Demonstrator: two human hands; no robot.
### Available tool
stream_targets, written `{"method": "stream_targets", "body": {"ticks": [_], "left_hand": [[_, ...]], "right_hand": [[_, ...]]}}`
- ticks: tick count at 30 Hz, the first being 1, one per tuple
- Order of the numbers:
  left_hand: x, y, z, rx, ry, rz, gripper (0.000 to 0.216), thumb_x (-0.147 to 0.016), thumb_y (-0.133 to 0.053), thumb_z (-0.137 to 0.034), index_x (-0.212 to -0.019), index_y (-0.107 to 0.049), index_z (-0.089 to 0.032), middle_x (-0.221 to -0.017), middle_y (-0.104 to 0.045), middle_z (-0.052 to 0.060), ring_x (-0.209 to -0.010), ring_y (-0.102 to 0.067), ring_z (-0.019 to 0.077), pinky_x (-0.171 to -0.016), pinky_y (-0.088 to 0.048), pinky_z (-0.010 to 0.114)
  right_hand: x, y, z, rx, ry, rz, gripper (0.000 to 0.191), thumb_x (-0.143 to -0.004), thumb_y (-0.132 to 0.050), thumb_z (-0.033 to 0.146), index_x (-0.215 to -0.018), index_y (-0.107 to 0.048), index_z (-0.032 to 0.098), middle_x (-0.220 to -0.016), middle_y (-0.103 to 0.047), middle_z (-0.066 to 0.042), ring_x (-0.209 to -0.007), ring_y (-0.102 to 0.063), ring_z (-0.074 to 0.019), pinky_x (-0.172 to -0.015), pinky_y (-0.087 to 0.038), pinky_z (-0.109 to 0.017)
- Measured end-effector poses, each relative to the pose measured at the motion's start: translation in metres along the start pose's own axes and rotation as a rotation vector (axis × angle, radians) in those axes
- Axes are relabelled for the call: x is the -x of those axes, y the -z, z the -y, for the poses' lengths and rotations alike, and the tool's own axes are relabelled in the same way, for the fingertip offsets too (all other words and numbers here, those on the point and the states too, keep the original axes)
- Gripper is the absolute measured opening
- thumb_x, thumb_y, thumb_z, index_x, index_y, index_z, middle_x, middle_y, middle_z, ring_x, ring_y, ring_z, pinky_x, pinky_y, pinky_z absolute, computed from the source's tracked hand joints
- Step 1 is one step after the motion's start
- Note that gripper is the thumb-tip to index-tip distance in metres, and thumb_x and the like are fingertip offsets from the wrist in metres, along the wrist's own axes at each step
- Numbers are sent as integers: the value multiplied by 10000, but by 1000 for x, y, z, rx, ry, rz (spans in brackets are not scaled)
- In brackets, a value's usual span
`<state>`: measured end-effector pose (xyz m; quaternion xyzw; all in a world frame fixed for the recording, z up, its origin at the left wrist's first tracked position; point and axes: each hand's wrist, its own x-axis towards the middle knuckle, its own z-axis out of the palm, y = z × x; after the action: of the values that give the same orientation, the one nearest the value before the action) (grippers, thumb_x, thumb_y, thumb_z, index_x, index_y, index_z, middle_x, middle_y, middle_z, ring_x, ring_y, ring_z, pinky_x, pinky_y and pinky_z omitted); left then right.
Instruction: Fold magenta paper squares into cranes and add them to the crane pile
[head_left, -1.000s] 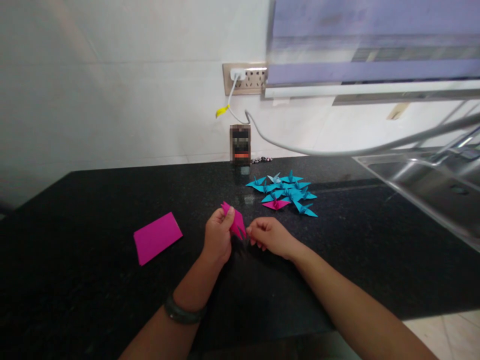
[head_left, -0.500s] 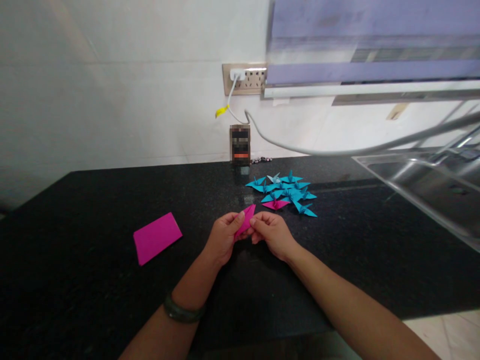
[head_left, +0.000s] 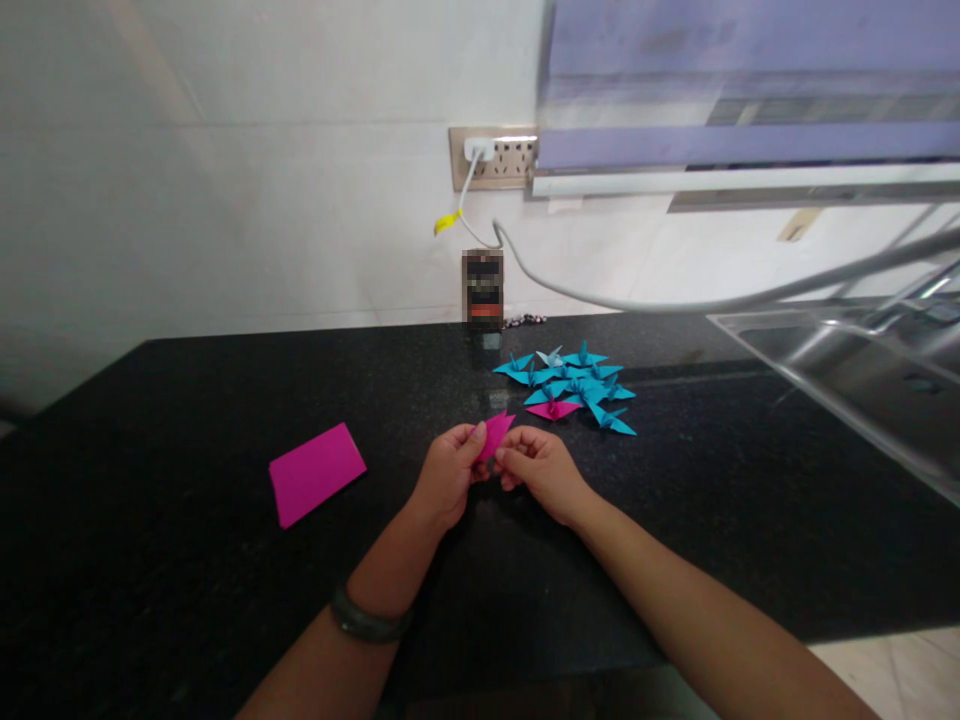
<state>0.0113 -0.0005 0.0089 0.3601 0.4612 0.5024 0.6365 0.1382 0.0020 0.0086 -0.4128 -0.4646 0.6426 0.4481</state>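
Both hands meet above the near middle of the black counter [head_left: 187, 400]: left hand [head_left: 448, 478] and right hand [head_left: 541, 472] each pinch the folded pink paper [head_left: 495, 434] in a closed grip, blue cranes [head_left: 574, 385] just beyond.

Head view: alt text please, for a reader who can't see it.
The left hand and right hand pinch a folded pink paper over a black counter. A flat pink sheet lies to their left; blue cranes and one pink crane lie behind, with a sink at far right.
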Motion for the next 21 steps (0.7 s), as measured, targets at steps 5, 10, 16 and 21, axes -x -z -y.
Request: {"method": "stream_targets", "body": {"ticks": [5, 10, 16, 21], "left_hand": [[0, -1, 3, 50, 45, 31, 314, -717, -592, -428, -654, -512, -131, -515, -509, -26, -427, -435, 53, -432, -355, 169], [1, -2, 3, 102, 102, 87, 311, -739, -565, -433, -678, -517, -132, -504, -495, -27, -410, -433, 53, -417, -348, 165], [0, 0, 7, 66, 34, 13, 304, -733, -566, -442, -691, -506, -147, -520, -464, -49, -431, -410, 50, -429, -369, 166], [-1, -2, 6, -85, -78, -55, 313, -722, -565, -448, -659, -513, -146, -529, -476, -46, -446, -417, 61, -434, -380, 185]], "right_hand": [[-2, -1, -3, -51, -66, -27, 141, -635, -625, 243, -655, -525, 146, -540, -591, 39, -407, -507, -48, -410, -420, -164], [-3, 0, -6, -15, -57, 39, 161, -665, -606, 276, -656, -501, 154, -544, -582, 31, -414, -502, -54, -406, -412, -169], [-3, -1, -9, 186, 233, -154, 241, -634, -639, 212, -741, -423, 204, -540, -478, 85, -433, -455, -63, -405, -366, -176], [-3, 2, -8, 402, 241, -143, 102, -672, -593, 249, -657, -529, 171, -546, -500, 36, -462, -440, -74, -416, -365, -192]]}}
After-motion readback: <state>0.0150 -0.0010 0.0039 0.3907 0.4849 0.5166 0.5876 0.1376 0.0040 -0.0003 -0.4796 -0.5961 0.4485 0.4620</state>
